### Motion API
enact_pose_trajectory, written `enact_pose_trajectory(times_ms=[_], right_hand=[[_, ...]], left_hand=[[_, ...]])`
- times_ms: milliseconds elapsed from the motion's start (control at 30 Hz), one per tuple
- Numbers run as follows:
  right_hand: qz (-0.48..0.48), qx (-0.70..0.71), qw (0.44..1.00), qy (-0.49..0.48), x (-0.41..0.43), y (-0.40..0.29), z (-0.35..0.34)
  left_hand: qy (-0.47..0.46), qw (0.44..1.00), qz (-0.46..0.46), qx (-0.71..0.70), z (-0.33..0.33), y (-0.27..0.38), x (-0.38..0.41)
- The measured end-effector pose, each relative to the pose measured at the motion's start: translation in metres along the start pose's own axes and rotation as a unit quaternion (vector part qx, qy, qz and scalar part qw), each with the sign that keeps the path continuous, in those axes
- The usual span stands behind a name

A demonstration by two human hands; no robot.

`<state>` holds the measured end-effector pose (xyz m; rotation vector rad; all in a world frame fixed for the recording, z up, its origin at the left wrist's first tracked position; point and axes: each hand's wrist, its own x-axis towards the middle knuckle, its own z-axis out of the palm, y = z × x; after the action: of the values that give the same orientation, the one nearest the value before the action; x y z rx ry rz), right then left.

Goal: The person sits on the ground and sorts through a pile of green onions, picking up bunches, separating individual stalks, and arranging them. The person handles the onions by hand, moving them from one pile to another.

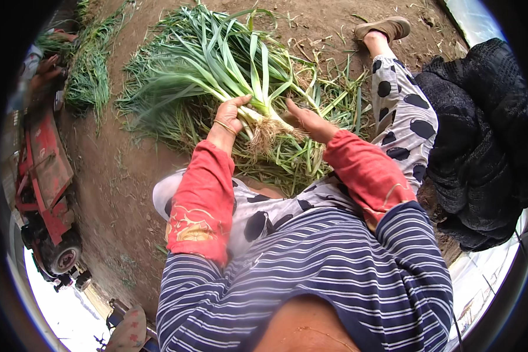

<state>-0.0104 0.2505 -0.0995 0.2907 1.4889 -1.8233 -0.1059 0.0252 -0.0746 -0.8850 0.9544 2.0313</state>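
Observation:
My left hand (227,119) grips a small bunch of leek-like plants (246,83) by their pale lower stalks, thumb across the top. Their brown, hairy roots (264,132) point toward me, and the long flat green leaves fan out away from me. My right hand (310,121) is beside the root ends with its thumb raised and palm turned inward. Whether it touches the nearest stalk cannot be told. Beneath and beyond the bunch lies a heap of the same greens (171,57). Loose yellowish-green trimmings (286,167) are piled just before my lap.
Dark netting-like material (471,141) is bundled at the right, by my outstretched leg (405,110). At left stands a red wheeled machine (48,167). Another person's hands (46,72) show at the upper left, by a row of greens (88,83) on the bare soil (110,193).

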Motion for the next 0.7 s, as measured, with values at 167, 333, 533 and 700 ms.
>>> enact_pose_trajectory(times_ms=[167, 333, 533, 700], right_hand=[[-0.063, 0.374, 0.925, 0.033, 0.027, -0.043, 0.051], [-0.128, 0.608, 0.777, 0.098, -0.01, -0.035, 0.06], [-0.194, 0.68, 0.691, 0.149, -0.068, -0.018, 0.044], [-0.214, 0.648, 0.704, 0.195, -0.123, -0.014, 0.045]], left_hand=[[-0.043, 0.999, 0.026, -0.005, -0.01, 0.01, -0.005], [-0.001, 0.999, 0.03, -0.021, -0.009, 0.009, 0.0], [0.066, 0.996, 0.057, 0.005, 0.008, 0.002, 0.009], [0.094, 0.989, 0.103, 0.046, 0.017, -0.008, 0.02]])
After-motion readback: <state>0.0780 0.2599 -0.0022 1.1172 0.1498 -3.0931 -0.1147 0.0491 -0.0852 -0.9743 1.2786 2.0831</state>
